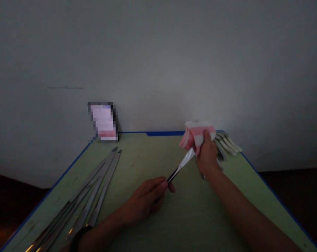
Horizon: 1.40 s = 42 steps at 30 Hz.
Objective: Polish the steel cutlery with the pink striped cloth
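My left hand (148,199) pinches the near end of a long shiny metal blade (181,164) that slants up to the right above the green table (153,150). My right hand (207,155) is closed around a pink and white cloth (196,134), and the cloth is wrapped over the blade's far end. Both hands hover over the middle of the table.
Several long metal blades (95,192) lie in a bundle at the left of the table. More utensils with pale handles (228,143) lie at the far right corner. A blurred small upright frame (103,121) leans on the grey wall behind. The table has blue edges.
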Tool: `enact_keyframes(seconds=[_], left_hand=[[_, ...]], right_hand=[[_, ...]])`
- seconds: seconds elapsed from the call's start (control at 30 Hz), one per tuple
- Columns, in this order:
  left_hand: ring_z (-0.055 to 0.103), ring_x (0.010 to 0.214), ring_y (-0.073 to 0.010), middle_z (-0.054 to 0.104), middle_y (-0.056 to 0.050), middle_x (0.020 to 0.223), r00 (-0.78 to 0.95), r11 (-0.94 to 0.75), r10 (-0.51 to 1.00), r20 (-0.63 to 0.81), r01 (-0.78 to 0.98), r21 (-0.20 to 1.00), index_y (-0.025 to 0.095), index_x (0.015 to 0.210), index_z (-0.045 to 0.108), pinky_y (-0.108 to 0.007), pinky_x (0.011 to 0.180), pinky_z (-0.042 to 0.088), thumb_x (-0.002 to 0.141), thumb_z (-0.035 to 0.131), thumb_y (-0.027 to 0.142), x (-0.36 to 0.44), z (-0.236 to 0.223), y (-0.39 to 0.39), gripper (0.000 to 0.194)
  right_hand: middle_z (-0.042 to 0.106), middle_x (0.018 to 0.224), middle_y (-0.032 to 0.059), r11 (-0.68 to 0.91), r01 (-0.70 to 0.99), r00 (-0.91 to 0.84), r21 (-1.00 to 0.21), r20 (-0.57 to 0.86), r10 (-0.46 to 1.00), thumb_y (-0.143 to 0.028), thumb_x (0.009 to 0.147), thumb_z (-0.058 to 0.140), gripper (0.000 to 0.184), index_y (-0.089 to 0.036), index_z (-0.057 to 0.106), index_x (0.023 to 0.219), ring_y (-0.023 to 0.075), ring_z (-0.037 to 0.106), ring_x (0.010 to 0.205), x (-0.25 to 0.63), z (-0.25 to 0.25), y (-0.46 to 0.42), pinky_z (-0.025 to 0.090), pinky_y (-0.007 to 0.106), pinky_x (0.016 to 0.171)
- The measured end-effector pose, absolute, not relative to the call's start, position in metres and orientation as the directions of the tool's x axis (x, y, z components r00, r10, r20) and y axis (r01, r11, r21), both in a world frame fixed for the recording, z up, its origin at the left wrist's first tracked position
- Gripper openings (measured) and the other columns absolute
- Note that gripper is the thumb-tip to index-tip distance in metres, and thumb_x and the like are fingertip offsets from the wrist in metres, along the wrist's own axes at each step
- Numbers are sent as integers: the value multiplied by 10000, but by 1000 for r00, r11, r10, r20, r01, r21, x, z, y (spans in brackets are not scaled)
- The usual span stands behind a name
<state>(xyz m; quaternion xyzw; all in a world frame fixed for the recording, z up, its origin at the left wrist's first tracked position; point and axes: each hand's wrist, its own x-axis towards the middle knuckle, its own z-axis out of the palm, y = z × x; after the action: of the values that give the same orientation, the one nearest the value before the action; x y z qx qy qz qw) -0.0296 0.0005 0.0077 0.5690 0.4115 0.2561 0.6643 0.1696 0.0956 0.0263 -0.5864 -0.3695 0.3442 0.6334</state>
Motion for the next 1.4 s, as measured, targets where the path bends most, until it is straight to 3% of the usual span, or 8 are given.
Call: enact_keyframes(seconds=[0.1,0.27,0.5,0.73,0.87,1.17,1.3,1.4], left_hand=[[266,380,-56,323,94,451,536,258,799,-273,106,960,165,881,568,-147,354,209,893,390,473,-31,5,4,356],[258,333,-52,331,99,422,531,276,804,-268,65,959,171,858,555,-141,318,219,892,394,469,-33,0,8,340],[245,305,-54,308,108,397,498,280,828,-260,36,959,170,866,549,-141,292,219,875,414,485,-33,-1,9,343],[258,334,-53,326,96,420,406,272,876,-260,28,962,172,724,512,-152,312,237,834,461,520,-30,2,12,369],[277,350,-59,321,94,433,253,167,954,-160,-7,986,176,669,481,-168,346,251,824,473,517,-31,2,15,374],[347,479,-71,412,55,534,58,-64,996,62,30,997,156,797,619,-184,447,261,841,506,406,-40,21,19,278],[313,449,-64,363,59,493,226,75,974,-34,-177,981,129,816,646,-192,431,245,812,537,397,-36,44,16,289],[308,442,-44,401,52,577,315,177,946,-80,-293,940,131,895,639,-189,421,249,789,576,386,-27,58,17,283]], right_hand=[[384,435,-31,0,-14,541,-1000,-8,841,-639,807,311,531,-216,383,493,108,347,415,158,19,91,240,257,400],[388,380,-15,-74,172,472,-982,16,881,-617,842,254,580,-220,357,431,114,342,381,138,18,72,220,272,415],[442,405,-1,-102,260,354,-960,-4,935,-599,854,251,590,-207,405,441,126,398,405,125,10,52,242,271,438],[423,391,-12,10,285,221,-958,76,972,-644,804,322,571,-198,415,460,121,390,393,140,7,51,202,261,405],[465,456,-10,65,228,254,-972,124,959,-621,814,333,529,-186,450,535,124,422,439,162,9,47,251,243,427],[597,648,22,244,441,-344,-864,88,935,-456,841,433,371,-140,588,723,117,506,560,159,7,20,312,203,479],[603,657,11,380,470,-586,-797,40,810,-418,815,489,297,-148,599,757,111,508,558,149,10,12,302,198,473],[649,740,31,432,488,-576,-758,92,812,-376,804,519,244,-160,611,871,127,561,618,148,13,13,353,214,526]])
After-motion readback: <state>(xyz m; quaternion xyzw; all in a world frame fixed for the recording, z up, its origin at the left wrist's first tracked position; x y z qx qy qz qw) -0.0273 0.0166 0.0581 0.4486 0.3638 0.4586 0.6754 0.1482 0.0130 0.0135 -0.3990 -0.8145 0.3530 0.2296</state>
